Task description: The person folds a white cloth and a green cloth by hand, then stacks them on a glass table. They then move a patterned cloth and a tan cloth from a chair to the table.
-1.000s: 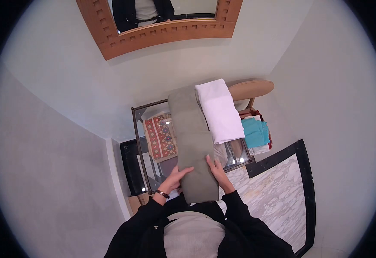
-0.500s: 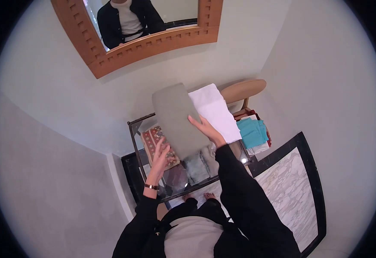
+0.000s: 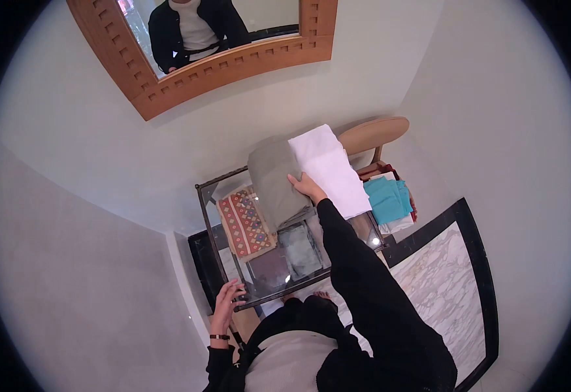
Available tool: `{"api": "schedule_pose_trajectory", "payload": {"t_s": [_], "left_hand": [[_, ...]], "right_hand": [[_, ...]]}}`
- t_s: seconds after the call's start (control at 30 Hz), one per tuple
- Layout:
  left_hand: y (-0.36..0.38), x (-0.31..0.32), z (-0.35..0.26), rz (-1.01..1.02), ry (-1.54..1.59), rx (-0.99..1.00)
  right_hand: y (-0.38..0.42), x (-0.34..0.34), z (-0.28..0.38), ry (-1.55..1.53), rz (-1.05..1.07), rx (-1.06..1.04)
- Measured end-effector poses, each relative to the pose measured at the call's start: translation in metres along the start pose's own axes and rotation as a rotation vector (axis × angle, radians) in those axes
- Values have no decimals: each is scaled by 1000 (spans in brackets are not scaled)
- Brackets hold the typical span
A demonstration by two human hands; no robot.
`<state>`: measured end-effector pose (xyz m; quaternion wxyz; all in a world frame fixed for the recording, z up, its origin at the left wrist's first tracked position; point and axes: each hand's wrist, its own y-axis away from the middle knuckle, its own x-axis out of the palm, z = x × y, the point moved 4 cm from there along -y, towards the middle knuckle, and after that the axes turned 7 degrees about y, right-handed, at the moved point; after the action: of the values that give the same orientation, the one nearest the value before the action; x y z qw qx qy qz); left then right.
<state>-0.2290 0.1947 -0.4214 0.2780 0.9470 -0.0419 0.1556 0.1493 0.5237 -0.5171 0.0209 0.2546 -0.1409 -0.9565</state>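
Note:
On the glass-topped table (image 3: 269, 282), a folded grey-green cloth (image 3: 274, 189) lies beside a folded white cloth (image 3: 331, 171). My right hand (image 3: 309, 187) rests on the right side of the grey-green cloth, fingers stretched over its surface. Below the near left corner of the tabletop, my left hand (image 3: 228, 302) is held up with its fingers apart and nothing in it. A patterned folded cloth (image 3: 246, 223) with red and tan bands sits left of the grey-green one.
A wooden chair (image 3: 375, 134) at the right holds a stack with a turquoise cloth (image 3: 388, 200). Folded fabrics (image 3: 300, 251) show under the glass. A wood-framed mirror (image 3: 233, 73) hangs on the wall. Black-edged marble flooring (image 3: 439, 287) lies at the right.
The grey-green cloth has come down onto the table, slightly to the right, uncovering more of the patterned cloth. My left hand has drawn back toward me; my right hand remains on the cloth.

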Motion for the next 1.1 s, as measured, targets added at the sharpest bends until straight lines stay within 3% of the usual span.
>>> {"api": "schedule_pose_trajectory", "payload": {"t_s": [0.1, 0.2, 0.3, 0.37, 0.4, 0.5, 0.6, 0.7, 0.8, 1.0, 1.1], "left_hand": [[5, 8, 6, -16, 32, -11], [3, 27, 15, -10, 41, -17], [0, 51, 20, -7, 19, -25], [-1, 64, 27, -9, 31, -16], [-2, 72, 29, -17, 25, -11], [0, 100, 39, -51, 26, 1], [1, 132, 50, -83, 40, 6], [-7, 175, 63, -82, 25, -3], [-38, 219, 64, -55, -47, -9], [-157, 274, 44, -135, -190, 265], [-203, 295, 48, -131, -6, 92]], "right_hand": [[40, 3, 20, -79, -221, -94], [72, -7, 42, -14, -259, -108], [112, -16, 87, 303, -390, -23], [141, -47, 109, 433, -511, -186], [149, -64, 111, 498, -569, -273], [124, -109, 42, 635, -964, -96], [98, -141, -24, 373, -590, 219], [88, -153, -51, 89, -285, 25], [98, -158, -45, 247, -333, 26], [100, -161, -30, 334, -366, 101], [85, -168, -41, 230, -215, 130]]}}
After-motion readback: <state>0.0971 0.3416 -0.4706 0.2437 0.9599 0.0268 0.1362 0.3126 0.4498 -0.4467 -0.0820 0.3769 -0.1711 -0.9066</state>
